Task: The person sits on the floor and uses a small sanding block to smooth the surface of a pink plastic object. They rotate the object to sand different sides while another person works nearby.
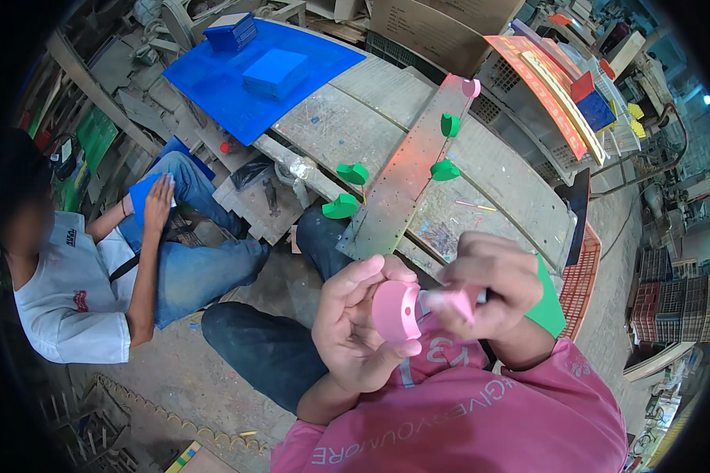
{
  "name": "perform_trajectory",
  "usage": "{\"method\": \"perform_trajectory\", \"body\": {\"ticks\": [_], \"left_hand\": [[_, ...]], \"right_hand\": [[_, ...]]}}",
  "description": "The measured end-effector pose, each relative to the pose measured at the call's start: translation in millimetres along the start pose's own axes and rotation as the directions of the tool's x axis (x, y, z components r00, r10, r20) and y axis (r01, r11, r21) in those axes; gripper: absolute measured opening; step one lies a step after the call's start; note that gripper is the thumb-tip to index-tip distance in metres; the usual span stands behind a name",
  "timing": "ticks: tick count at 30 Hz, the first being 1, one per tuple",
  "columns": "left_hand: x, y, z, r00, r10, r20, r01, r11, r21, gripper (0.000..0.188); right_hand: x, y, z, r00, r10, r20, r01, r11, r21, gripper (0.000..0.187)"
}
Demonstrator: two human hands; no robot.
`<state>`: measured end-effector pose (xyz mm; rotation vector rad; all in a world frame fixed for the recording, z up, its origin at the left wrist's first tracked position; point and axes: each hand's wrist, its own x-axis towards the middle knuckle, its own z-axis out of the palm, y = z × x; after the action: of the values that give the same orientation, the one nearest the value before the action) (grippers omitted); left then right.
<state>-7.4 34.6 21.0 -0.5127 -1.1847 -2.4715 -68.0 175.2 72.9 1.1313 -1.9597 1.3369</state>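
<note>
My left hand [345, 327] holds a pink crescent-shaped piece [390, 313] between fingers and thumb; a small dark-pink hole shows in its curved edge. Just to the right, my right hand [493, 276] is closed on a pink angular piece [456, 304], smeared by motion. On the bench ahead lies a long perforated board [406, 169], stained red and green. Several green crescent pieces [444, 170] stick out along its edges, and another pink piece [472, 88] sits at its far end.
Left of me sits a co-worker [79, 276] holding a blue panel [142, 195]. On the wooden bench [497, 181], stacked blue blocks [276, 72] rest on a blue sheet [205, 91]. A red plastic crate [582, 272] stands at right, near a green panel [551, 303] beside my right arm.
</note>
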Motion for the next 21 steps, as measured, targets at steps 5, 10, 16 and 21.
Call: {"method": "perform_trajectory", "body": {"ticks": [5, 10, 16, 21], "left_hand": [[-1.9, 1.3, 0.8, 1.000, -0.005, 0.007, 0.005, 1.000, -0.020, 0.076], [-2.2, 0.4, 0.3, 1.000, 0.002, 0.011, -0.002, 1.000, -0.017, 0.076], [-2.3, 1.0, 0.0, 1.000, 0.023, 0.016, -0.023, 0.999, -0.024, 0.075], [-2.7, 2.2, 3.5, 0.998, 0.056, 0.032, -0.056, 0.998, 0.011, 0.074]], "right_hand": [[-2.1, 2.6, -0.1, 0.999, -0.026, 0.026, 0.028, 0.997, -0.067, 0.023], [-2.0, 0.3, -0.1, 0.999, -0.025, 0.033, 0.026, 0.999, -0.028, 0.024], [-0.7, -2.0, -5.5, 0.997, -0.019, 0.074, 0.019, 1.000, 0.010, 0.024], [0.4, -3.6, 2.9, 0.999, -0.001, 0.038, -0.001, 0.999, 0.041, 0.023]]}}
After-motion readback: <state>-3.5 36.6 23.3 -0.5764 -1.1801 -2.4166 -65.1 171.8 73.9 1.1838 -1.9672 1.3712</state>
